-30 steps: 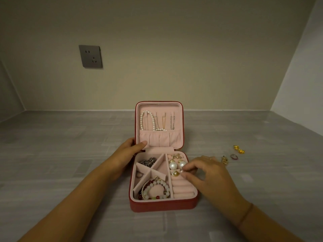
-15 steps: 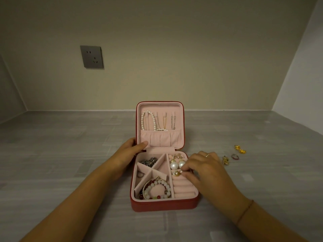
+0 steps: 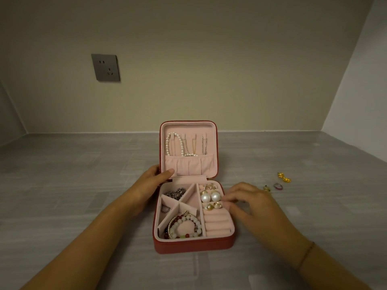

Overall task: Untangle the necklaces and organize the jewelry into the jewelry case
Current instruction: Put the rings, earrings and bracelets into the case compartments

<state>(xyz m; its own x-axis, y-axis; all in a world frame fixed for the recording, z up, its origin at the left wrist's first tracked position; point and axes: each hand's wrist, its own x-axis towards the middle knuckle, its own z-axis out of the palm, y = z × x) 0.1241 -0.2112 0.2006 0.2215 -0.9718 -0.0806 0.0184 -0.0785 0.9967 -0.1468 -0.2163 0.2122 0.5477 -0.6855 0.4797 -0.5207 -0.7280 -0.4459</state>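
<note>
The red jewelry case (image 3: 192, 246) stands open on the grey table, its pink lid upright. A pearl necklace (image 3: 173, 143) and thin chains (image 3: 194, 145) hang inside the lid. In the base lie a dark chain (image 3: 175, 194), beaded bracelets (image 3: 184, 227), two big pearl earrings (image 3: 210, 197) and small gold earrings (image 3: 213, 206). My left hand (image 3: 149, 186) grips the case's left side at the hinge, its thumb lying on the lid pocket. My right hand (image 3: 251, 203) hovers at the right rim, fingertips beside the gold earrings, nothing visible between them.
Loose on the table right of the case lie a gold ornament (image 3: 284, 177), a reddish ring (image 3: 278, 186) and a small gold piece (image 3: 267, 188) just behind my right hand. A wall socket (image 3: 105, 67) is on the back wall; a side wall closes the right.
My right hand has let go of the small gold earrings in the right-hand section and drawn back a little to the right. My left hand has stayed on the case.
</note>
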